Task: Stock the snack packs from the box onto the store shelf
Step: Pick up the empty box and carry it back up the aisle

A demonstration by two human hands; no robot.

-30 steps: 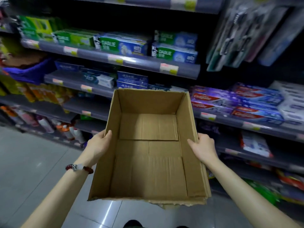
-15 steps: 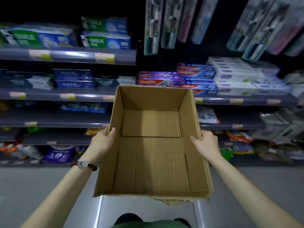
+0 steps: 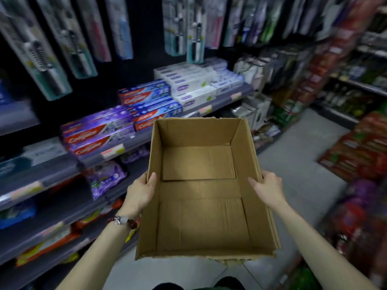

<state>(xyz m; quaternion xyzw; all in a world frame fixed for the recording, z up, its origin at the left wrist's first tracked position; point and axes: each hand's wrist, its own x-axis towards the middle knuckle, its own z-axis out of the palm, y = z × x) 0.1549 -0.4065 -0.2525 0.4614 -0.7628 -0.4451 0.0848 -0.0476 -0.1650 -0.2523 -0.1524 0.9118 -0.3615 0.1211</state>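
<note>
Filling the centre of the frame, the cardboard box (image 3: 201,191) shows a bare bottom. The left hand (image 3: 139,194) and right hand (image 3: 268,188) clasp its side walls, fingers curled over the rims. Toothpaste cartons (image 3: 100,132) line the shelf (image 3: 52,172) at left.

Both arms extended forward, bare forearms converging from 7 and 5 o'clock. Left hand (image 3: 139,195) clamped on left wall of cardboard box (image 3: 201,216): thumb hooked over the rim, palm against the outside. Right hand (image 3: 267,188) mirrors it on right wall, thumb inside, fingers (image 3: 272,180) wrapped outside. Beaded bracelet (image 3: 123,220) on left wrist. Wrists roughly level.
</note>
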